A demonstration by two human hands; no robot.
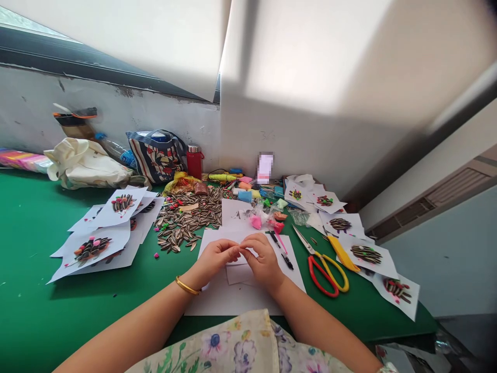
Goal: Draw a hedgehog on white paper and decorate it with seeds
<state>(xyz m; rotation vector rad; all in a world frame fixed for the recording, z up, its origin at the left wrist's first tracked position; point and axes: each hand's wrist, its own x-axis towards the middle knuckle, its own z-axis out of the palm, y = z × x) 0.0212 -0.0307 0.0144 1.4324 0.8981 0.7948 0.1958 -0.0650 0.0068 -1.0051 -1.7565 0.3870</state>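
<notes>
The green table spans most of the lower frame. At its lower middle lies a large white sheet, with smaller paper on top, beneath the hands. Decorated sheets overlap at the left of the frame and run down the right side, bearing seeds and bright bits.

The left hand and right hand meet over the paper at the centre, the fingertips of each drawn together and nearly touching the other's. Whether something small is pinched there cannot be told; the fingers would hide it.

The step in hand looks like fine fingertip work, perhaps shaping or parting a tiny piece. From this pose, a move would call for a light pinch and steady wrists, clear of the paper.

A heap of striped seeds spreads above and left of the hands. The scissors lie right of the sheet, blades parted, near a yellow tool. A black pen rests on the sheet's right part. Pink lumps sit above the hands, and a small pink bit lies below the heap.
</notes>
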